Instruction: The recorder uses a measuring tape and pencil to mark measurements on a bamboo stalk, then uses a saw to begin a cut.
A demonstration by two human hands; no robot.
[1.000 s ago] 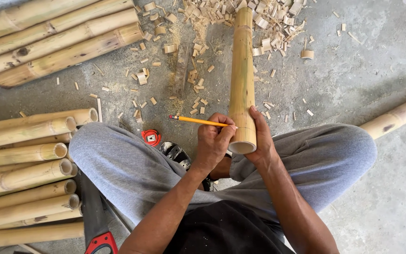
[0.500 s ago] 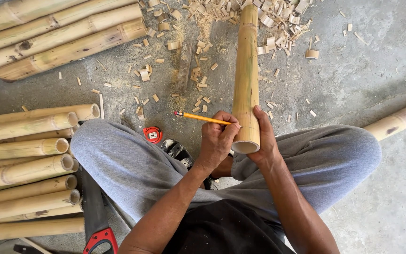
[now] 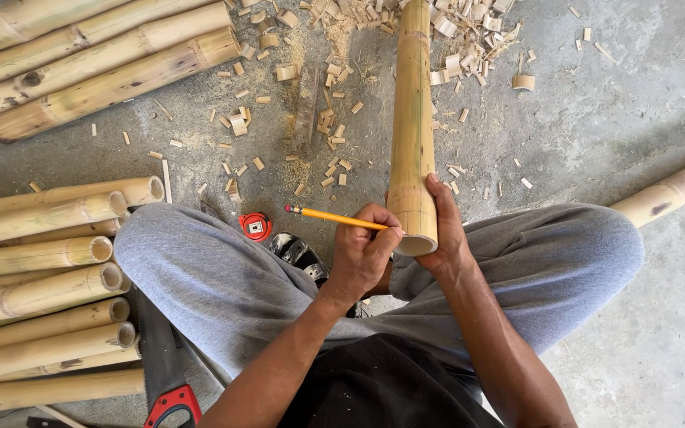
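Bamboo pole (image 3: 412,119) held lengthwise over grey-trousered knees, near cut end resting between both hands above a concrete floor (image 3: 612,119), far end reaching into a scatter of wood chips (image 3: 334,95). Left hand (image 3: 365,254) pinching a yellow pencil (image 3: 334,216) between thumb and fingers, lead end against the pole's near rim, eraser end pointing left. Right hand (image 3: 447,230) wrapped round the right side of the pole just above the cut end, fingers (image 3: 436,190) pressed together along the wood. Red tape measure (image 3: 256,227) on the floor just beyond the left knee, near a black object partly hidden by the leg. Stack of cut bamboo lengths (image 3: 41,269) piled at far left, open ends facing the knee; more poles (image 3: 97,63) lying across the upper left corner; single pole (image 3: 675,190) angled in at right. Handsaw (image 3: 164,372) with red-and-black handle beside the left thigh.
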